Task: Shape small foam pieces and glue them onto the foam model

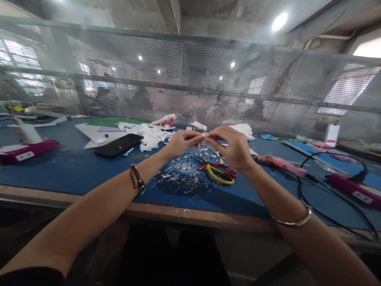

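Observation:
My left hand (180,143) and my right hand (233,147) meet above the blue table (74,171), fingers pinched together on a small white piece (203,139) held between them. Below the hands lie scissors with red and yellow handles (219,171) and a scatter of white scraps (184,176). A beaded bracelet sits on my left wrist, a metal bangle on my right forearm.
A black phone (119,145) and a heap of white pieces (150,135) lie to the left. Magenta tools (25,151) (354,188) rest at both sides, with a black cable (315,198) on the right. A perforated metal screen (190,79) stands behind the table; people are beyond it.

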### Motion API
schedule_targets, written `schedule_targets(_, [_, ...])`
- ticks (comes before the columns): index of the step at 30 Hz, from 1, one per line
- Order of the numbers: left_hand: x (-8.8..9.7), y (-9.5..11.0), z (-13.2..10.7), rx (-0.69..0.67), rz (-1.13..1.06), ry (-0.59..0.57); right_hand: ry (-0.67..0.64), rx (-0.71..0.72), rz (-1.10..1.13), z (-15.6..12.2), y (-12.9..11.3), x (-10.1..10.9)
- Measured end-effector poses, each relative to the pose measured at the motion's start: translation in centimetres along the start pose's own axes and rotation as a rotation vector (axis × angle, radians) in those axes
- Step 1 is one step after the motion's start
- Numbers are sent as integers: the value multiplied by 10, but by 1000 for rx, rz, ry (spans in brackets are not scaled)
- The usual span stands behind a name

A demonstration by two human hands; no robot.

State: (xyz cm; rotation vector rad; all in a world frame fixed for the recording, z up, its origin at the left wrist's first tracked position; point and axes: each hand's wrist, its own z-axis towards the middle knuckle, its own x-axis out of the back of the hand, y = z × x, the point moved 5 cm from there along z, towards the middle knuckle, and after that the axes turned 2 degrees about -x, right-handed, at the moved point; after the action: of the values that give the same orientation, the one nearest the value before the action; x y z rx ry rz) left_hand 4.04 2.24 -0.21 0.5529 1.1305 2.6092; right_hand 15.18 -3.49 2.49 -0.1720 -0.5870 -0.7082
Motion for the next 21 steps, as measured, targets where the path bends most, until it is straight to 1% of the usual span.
schedule_targets(4, [-2, 2, -1, 0, 28, -51, -26, 47, -55, 0, 0, -2])
schedule_targets(7, [-3, 4, -1, -27, 64, -107, -39, 20, 21, -1, 2, -3])
schedule_targets(9, [-3, 4, -1, -45, 88, -134, -64, -55, 128, -2, 7, -5])
schedule_targets(11, [-3, 4, -1, -56, 98, -153, -85, -161, 244, -3, 11, -8])
schedule_targets(15, [-4, 3, -1, -57, 64, -199, -74, -353, 482, -6, 19, -14])
schedule_targets(18, [-5, 2, -1, -25, 30, -204, -82, -435, 656, -7, 20, -17])
schedule_targets(21, [-5, -1, -2, 23, 3, -198, -88, -493, 734, -6, 19, -18])
